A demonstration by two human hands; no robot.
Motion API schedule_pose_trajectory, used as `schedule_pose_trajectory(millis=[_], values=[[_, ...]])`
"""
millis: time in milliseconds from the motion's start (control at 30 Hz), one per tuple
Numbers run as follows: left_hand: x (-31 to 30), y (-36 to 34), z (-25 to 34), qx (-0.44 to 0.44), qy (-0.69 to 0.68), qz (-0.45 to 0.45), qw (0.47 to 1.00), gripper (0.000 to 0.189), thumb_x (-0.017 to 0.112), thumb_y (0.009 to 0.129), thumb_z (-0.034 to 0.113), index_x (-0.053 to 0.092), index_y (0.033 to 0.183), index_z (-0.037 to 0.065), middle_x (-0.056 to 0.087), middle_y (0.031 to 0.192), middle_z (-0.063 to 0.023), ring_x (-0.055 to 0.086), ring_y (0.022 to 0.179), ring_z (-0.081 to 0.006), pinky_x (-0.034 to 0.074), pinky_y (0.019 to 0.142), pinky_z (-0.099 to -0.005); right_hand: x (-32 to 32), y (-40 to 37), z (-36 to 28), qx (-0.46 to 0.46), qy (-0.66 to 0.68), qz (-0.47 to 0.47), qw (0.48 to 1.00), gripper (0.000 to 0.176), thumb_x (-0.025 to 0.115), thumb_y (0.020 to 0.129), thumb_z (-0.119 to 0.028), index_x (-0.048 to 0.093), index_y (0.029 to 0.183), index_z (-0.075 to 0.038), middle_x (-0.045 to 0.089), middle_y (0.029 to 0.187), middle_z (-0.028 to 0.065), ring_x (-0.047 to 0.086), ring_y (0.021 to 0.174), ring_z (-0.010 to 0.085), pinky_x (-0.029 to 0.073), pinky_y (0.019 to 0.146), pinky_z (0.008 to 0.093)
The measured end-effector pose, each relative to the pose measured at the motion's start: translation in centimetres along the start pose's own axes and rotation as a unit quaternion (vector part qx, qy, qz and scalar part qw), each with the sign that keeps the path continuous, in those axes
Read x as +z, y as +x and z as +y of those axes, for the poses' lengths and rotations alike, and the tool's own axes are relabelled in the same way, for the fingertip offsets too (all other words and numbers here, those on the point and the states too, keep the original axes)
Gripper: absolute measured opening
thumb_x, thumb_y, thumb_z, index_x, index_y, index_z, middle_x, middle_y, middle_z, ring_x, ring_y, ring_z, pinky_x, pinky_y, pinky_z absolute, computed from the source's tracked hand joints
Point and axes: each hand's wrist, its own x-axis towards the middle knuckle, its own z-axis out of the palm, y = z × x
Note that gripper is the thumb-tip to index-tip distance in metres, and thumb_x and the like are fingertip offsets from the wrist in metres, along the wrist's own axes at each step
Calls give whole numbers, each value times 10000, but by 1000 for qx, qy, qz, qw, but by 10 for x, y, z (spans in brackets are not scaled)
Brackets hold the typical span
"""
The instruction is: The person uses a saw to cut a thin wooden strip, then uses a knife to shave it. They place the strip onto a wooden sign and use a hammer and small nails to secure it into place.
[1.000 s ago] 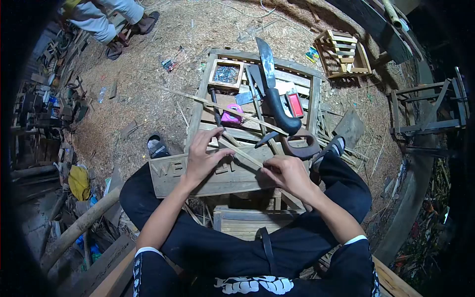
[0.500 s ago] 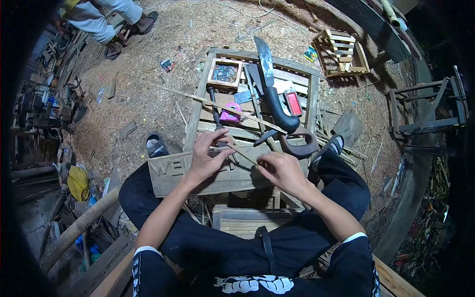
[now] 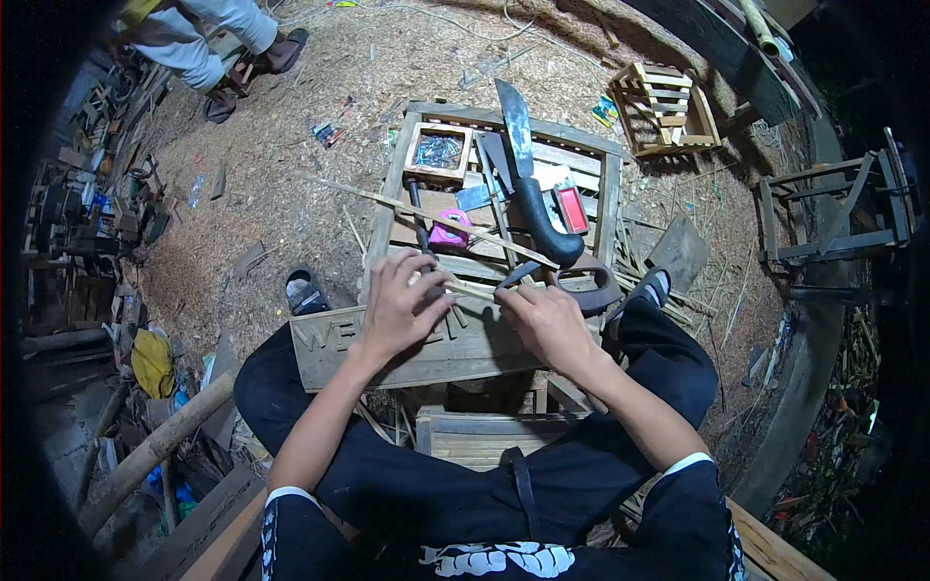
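A thin wooden strip (image 3: 472, 290) spans the gap between my hands, above a plank with carved letters (image 3: 426, 360) that lies across my knees. My left hand (image 3: 399, 308) has its fingers curled round the strip's left end, thumb a little apart below. The right end is pinched in my right hand (image 3: 549, 325), beside a dark curved tool tip (image 3: 518, 275); its fingertips are partly hidden. Just beyond, a longer strip (image 3: 426, 211) lies across the slatted frame (image 3: 612, 208), with a pink tape measure (image 3: 449, 229) and a large dark-handled knife (image 3: 529, 179).
A box of nails (image 3: 441, 151), a red-and-white case (image 3: 572, 208) and a saw handle (image 3: 593, 288) rest on the slatted frame. A wooden crate (image 3: 668, 111) stands at the far right. Another person's legs (image 3: 194, 58) show at upper left. Shavings cover the ground.
The thin strip's right end has swung up and away from me, with my right hand moving slightly forward. My left hand has shifted a little, its fingers more spread.
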Motion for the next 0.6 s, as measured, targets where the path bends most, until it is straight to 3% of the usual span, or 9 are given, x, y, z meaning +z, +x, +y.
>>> schedule_pose_trajectory(millis=[133, 267, 300, 367, 467, 567, 600], values=[[16, -10, -5, 36, -44, -84, 995, 298, 776, 866, 73, 768, 1163, 93, 700, 1008, -70, 662, 1014, -269, 414, 1047, -439, 9, 12, 4, -36, -13, 16, 999, 212, 707, 959, -139, 694, 1158, -66, 676, 1006, 100, 664, 963, 292, 511, 831, 421], [14, -6, -28, -16, -33, -45, 998, 340, 761, 841, 63, 753, 1180, 91, 702, 1048, -78, 666, 1058, -271, 420, 1043, -450, 4, 43, 13, 8, -67, 123, 990, 224, 743, 957, -174, 729, 1157, -74, 675, 1071, 97, 622, 1056, 293, 475, 888, 417], [13, -4, -35, -16, -30, -38, 999, 340, 761, 841, 63, 753, 1180, 91, 702, 1048, -78, 666, 1058, -271, 420, 1043, -450, 10, 55, 20, 16, -120, 145, 982, 224, 706, 991, -284, 714, 1038, -65, 679, 1018, 96, 610, 1022, 281, 446, 861, 436], [13, -5, -45, -29, 7, -43, 999, 339, 758, 843, 60, 755, 1180, 92, 701, 1044, -81, 664, 1067, -273, 417, 1045, -458, 23, 73, 27, 54, -208, 102, 971, 321, 674, 1011, -378, 711, 1005, -59, 689, 947, 116, 608, 1035, 290, 434, 906, 472], [11, -1, -51, -49, -12, -40, 998, 291, 767, 868, 85, 759, 1160, 90, 706, 1049, -71, 662, 1076, -262, 407, 1056, -458, 41, 88, 27, 77, -230, 69, 968, 483, 619, 1028, -496, 732, 1041, -27, 714, 880, 155, 597, 1068, 308, 400, 971, 510], [15, -3, -55, -60, -12, -52, 997, 236, 776, 896, 128, 763, 1129, 97, 713, 1055, -51, 666, 1074, -246, 403, 1059, -448, 35, 98, 24, 134, -211, 7, 968, 515, 599, 1039, -500, 740, 1043, -5, 723, 916, 163, 592, 1080, 311, 382, 983, 521], [16, -3, -55, -59, -14, -54, 997, 226, 772, 900, 128, 763, 1124, 98, 713, 1051, -50, 666, 1072, -242, 399, 1062, -448, 34, 98, 25, 128, -197, 20, 972, 437, 619, 1044, -435, 758, 1020, -21, 724, 957, 143, 591, 1081, 310, 369, 981, 522]])
